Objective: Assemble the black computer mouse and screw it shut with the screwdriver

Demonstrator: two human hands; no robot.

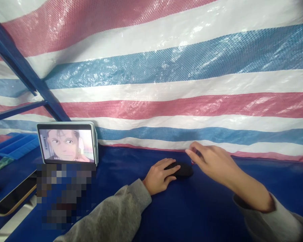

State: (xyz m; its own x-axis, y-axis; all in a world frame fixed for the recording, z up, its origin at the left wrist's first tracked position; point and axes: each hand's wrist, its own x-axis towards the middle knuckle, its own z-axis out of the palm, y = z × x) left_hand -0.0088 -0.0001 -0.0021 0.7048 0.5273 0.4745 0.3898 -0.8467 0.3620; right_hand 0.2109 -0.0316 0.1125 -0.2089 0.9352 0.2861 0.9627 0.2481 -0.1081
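Observation:
A dark oval object point(185, 170) lies on the blue table surface point(192, 208). My left hand point(161, 175) rests on its left end, with the fingers spread over it. To the right, my right hand point(212, 161) is raised just above the table, its thumb and index finger curled toward each other with a gap showing between them. Something small and reddish shows below those fingertips, too small to make out. Both arms wear grey sleeves.
A tablet point(67, 144) in a pale case stands at the left, showing a cartoon face. A phone point(15, 195) and a blue divided tray point(17, 144) lie farther left. Blue metal bars point(27, 67) and a striped sheet point(166, 67) rise behind. A patch beside the tablet is pixelated.

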